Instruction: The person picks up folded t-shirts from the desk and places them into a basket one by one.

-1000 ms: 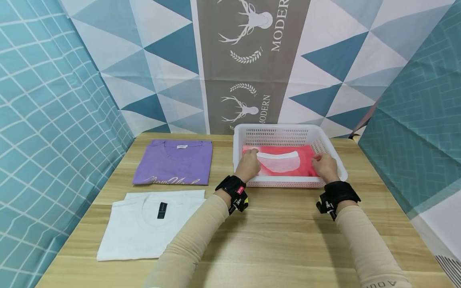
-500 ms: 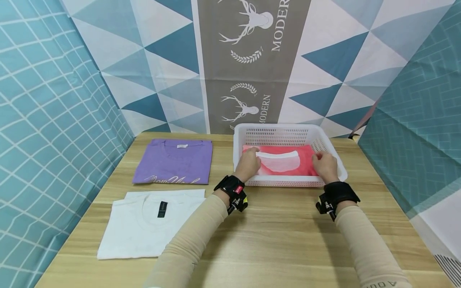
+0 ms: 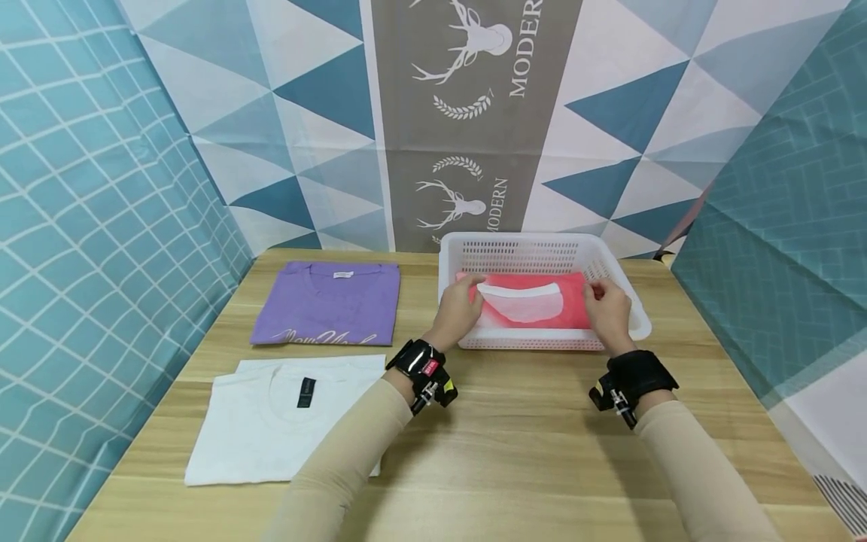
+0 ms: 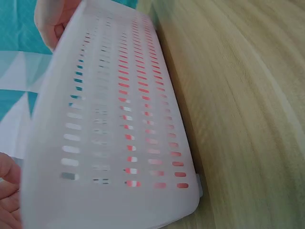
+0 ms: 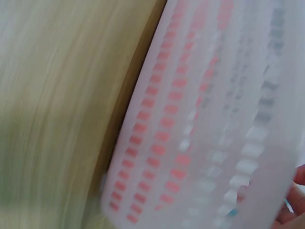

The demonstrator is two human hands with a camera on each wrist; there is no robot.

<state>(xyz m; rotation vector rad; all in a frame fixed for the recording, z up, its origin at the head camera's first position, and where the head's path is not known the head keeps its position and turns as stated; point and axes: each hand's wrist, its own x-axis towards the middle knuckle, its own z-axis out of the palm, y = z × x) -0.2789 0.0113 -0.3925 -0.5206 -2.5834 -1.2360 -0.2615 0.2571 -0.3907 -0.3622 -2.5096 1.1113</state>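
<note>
A red shirt [image 3: 573,303] with a pale front patch and white neckline lies folded in a white perforated plastic basket [image 3: 521,339]. My left hand [image 3: 458,307] is over the basket's left front corner, thumb and forefinger apart beside the shirt's left edge. My right hand [image 3: 607,310] is over the right side, fingers loosely bent next to the shirt's right edge. In the left wrist view, the basket wall [image 4: 102,202] hides most of the left hand [image 4: 8,195]; the right hand [image 4: 53,21] shows beyond its rim. The right wrist view is blurred, with red cloth behind the basket's slots.
A folded purple shirt [image 3: 332,301] with lettering lies at the back left of the wooden table [image 3: 515,452]. In front of it lie folded white shirts [image 3: 257,436], partly under the left forearm. Patterned cloth [image 3: 467,128] hangs behind and on both sides.
My left hand has shifted slightly left, and its thumb and forefinger have spread from the shirt. The right hand has risen a little. The basket and shirt stay nearly in place.
</note>
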